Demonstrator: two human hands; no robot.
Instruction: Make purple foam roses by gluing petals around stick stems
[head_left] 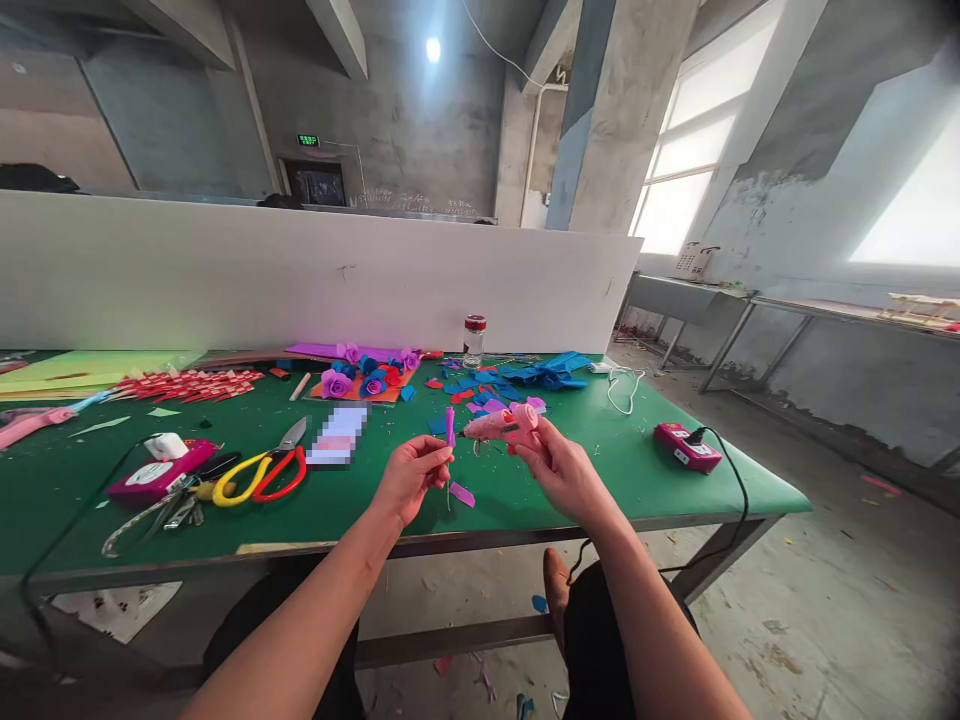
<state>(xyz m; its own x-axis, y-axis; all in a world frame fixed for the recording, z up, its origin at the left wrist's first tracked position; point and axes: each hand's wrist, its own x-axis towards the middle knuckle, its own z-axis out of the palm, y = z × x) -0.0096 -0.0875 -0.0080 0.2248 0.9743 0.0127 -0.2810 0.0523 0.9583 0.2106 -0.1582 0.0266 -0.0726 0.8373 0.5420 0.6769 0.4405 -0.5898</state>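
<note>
Between the fingers of my left hand (416, 475) is a thin stem with a rolled purple paper piece (450, 425) upright at its top. My right hand (562, 465) is closed around a pink hot glue gun (502, 425). The glue gun's nozzle points left and is close to the purple roll; whether they touch I cannot tell. A loose purple petal (463, 494) lies on the green table (600, 485) just below my hands. Finished purple, blue and red paper flowers (373, 382) sit on an orange sheet behind my left hand.
Scissors (262, 475) with yellow and red handles lie at left, near a magenta power strip (165, 470). Another power strip (688, 447) is at right. Blue paper scraps (547, 372) and a red-lidded glass jar (474, 342) stand toward the white partition (315, 270).
</note>
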